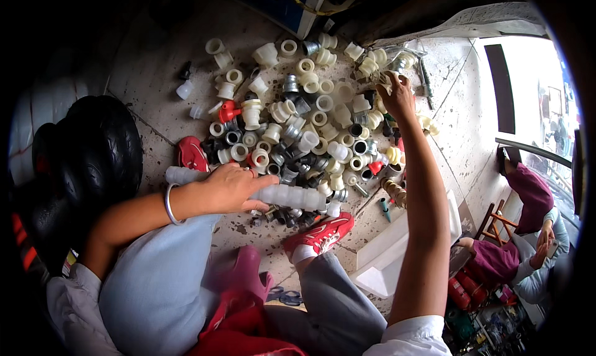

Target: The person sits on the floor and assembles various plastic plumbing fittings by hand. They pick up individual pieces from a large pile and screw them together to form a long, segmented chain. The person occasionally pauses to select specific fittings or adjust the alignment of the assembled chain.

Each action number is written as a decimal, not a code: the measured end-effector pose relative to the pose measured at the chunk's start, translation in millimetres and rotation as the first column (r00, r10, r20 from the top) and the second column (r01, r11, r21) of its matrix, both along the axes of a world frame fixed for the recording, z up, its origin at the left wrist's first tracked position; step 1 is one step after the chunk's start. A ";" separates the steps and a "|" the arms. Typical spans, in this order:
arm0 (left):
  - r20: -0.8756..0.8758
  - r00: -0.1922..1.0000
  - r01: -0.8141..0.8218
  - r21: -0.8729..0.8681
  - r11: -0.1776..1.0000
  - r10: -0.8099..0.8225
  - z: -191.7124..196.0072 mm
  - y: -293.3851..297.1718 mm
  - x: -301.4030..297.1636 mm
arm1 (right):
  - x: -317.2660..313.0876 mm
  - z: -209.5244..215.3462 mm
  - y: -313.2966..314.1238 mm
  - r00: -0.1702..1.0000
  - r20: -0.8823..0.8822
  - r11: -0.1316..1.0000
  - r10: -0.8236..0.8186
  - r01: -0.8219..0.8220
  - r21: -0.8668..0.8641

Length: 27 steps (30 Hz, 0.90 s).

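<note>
My left hand [233, 187], with a bangle on its wrist, is closed over a long row of nested translucent white plastic caps [292, 196]. The row lies sideways in front of me, its left end passing under my wrist. My right arm stretches to the far right of a floor pile. There my right hand [396, 96] has its fingers bent round a pale plastic fitting [388, 79], partly hidden by the fingers. Between and beyond my hands spreads the pile of cream plastic pipe fittings [251, 114], mixed with grey metal, black and red [228, 112] pieces.
My red shoes [320, 235] border the pile's near side. Black tyres [102, 148] stand at left, and a white tray [397, 256] lies by my right arm. A purple plastic stool [245, 272] is near my legs. Another person [528, 256] sits at right beside a glass door.
</note>
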<state>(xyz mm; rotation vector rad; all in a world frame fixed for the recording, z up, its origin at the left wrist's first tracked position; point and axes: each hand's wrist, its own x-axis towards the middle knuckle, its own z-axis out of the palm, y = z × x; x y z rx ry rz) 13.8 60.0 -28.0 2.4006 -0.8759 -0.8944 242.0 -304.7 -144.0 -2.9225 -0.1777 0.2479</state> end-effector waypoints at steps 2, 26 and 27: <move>0.005 0.999 0.035 -0.011 0.999 -0.035 -2.3 3.8 0.7 | 18.0 -27.6 -11.3 0.981 -0.170 0.992 -0.095 0.079 -0.098; -0.054 0.991 -0.126 -0.141 0.982 0.120 -5.6 -0.2 -5.7 | -257.2 130.3 43.7 0.738 -0.664 0.168 0.121 0.644 0.746; -0.093 0.989 -0.128 -0.109 0.986 0.118 -3.5 -1.4 -4.5 | -255.3 132.2 44.1 0.738 -0.662 0.179 0.131 0.639 0.748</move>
